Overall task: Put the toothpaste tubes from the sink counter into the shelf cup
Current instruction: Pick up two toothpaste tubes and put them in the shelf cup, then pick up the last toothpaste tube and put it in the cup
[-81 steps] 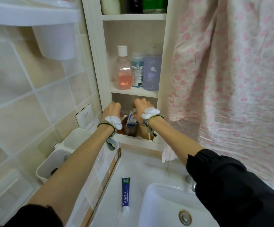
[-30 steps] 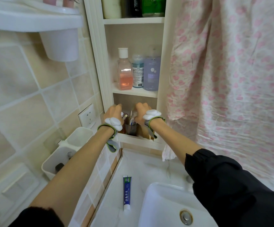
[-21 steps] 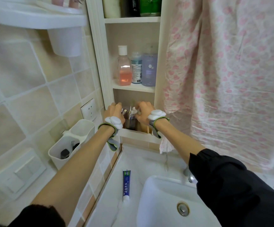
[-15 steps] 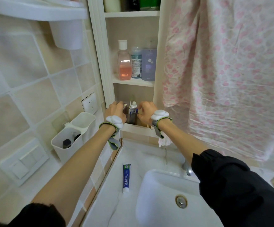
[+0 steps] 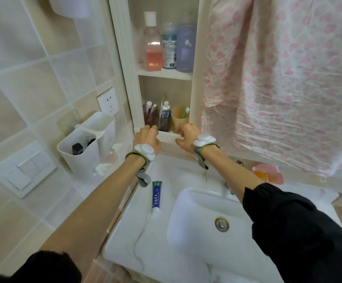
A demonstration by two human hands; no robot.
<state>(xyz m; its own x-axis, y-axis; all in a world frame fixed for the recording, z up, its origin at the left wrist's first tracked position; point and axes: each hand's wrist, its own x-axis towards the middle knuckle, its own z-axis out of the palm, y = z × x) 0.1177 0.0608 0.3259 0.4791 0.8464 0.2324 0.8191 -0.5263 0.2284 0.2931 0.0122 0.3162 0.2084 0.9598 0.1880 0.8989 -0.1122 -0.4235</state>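
Note:
A blue and green toothpaste tube point(image 5: 156, 196) lies flat on the white sink counter point(image 5: 162, 174), left of the basin, cap toward me. On the lowest shelf stands a dark see-through cup point(image 5: 164, 122) with a white-capped toothpaste tube point(image 5: 165, 112) upright in it. My left hand point(image 5: 146, 137) and my right hand point(image 5: 187, 136) hang just in front of the shelf's front edge, below the cups, fingers curled loosely and holding nothing.
A reddish cup point(image 5: 148, 116) with tubes and a yellow cup point(image 5: 179, 118) with a toothbrush flank the dark cup. Bottles point(image 5: 169, 51) stand on the shelf above. A white wall holder point(image 5: 84, 146) hangs left, a pink curtain point(image 5: 278, 78) right, the basin point(image 5: 207, 221) below.
Both hands have drawn back out of the lowest shelf to its front edge, leaving the white-capped tube upright in the dark cup. My view has tilted down toward the sink.

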